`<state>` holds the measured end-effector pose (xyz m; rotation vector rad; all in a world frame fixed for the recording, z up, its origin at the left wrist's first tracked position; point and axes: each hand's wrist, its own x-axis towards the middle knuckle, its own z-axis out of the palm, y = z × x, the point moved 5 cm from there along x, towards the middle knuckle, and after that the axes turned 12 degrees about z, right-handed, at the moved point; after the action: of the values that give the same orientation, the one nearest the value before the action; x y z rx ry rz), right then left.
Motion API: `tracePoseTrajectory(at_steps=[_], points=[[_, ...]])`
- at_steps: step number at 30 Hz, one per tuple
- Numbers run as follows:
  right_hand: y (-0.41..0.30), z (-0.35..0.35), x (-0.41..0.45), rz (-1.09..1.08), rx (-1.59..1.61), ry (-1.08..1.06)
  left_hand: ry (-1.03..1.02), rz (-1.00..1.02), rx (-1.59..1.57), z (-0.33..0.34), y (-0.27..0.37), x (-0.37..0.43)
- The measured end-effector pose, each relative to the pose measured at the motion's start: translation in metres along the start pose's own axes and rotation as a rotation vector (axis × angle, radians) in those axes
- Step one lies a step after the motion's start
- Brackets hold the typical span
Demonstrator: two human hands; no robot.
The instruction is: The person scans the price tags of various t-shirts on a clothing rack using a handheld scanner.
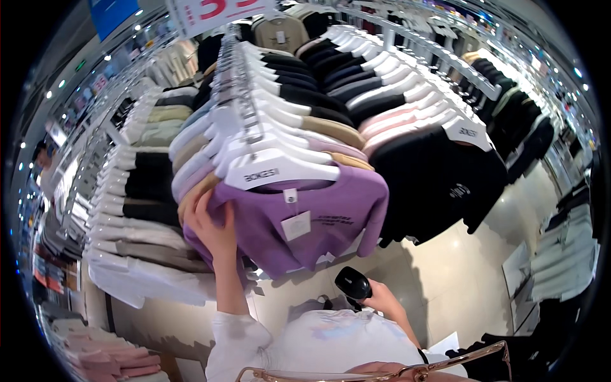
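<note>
A purple sweatshirt (305, 210) faces me at the front of the rail on a white hanger (267, 172) that bears writing. My left hand (212, 224) grips its shoulder on the left side, fingers curled over the fabric, next to a tan garment behind. A white paper tag (296, 225) dangles from the neckline, and small dark print shows on the chest. Low in the view, my right hand (382, 296) holds a black handheld scanner (353, 282), its rounded head towards the garments. Part of that hand's grip is hidden by the scanner.
Behind the sweatshirt, white hangers with garments line the metal rail (231, 67). A black top (439, 181) fronts the row at right; folded-looking pink garments (105, 348) lie low left. Pale floor tiles (396, 267) show below. A person (45, 164) stands far left.
</note>
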<state>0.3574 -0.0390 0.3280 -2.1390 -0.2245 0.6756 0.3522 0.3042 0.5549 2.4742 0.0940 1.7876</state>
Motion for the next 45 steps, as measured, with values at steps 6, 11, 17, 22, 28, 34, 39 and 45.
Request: tracePoseTrajectory(at_steps=[6,11,17,22,28,34,39,45], points=[[0.028,-0.036,-0.031,0.007,0.08,-0.005,0.122,0.059,-0.202,0.014,0.088,-0.041],[0.094,-0.093,-0.062,0.02,0.136,0.083,-0.127,0.255,-0.611,0.085,0.23,-0.026],[0.165,-0.175,-0.116,0.19,0.169,0.32,-0.141,0.294,-0.355,0.183,0.306,0.046],[0.204,-0.209,-0.15,0.169,0.219,0.476,-0.265,0.471,-0.194,0.226,0.31,0.052],[0.217,-0.221,-0.118,0.137,0.209,0.434,-0.157,0.531,-0.24,0.23,0.324,0.053],[0.228,-0.233,-0.048,0.318,0.148,0.206,-0.086,0.515,-0.076,0.205,0.336,0.079],[0.277,-0.25,0.015,0.108,0.235,0.277,0.054,0.42,-0.025,0.17,0.341,0.106],[0.3,-0.272,0.078,-0.05,0.5,0.303,0.247,0.29,-0.045,0.11,0.338,0.133]])
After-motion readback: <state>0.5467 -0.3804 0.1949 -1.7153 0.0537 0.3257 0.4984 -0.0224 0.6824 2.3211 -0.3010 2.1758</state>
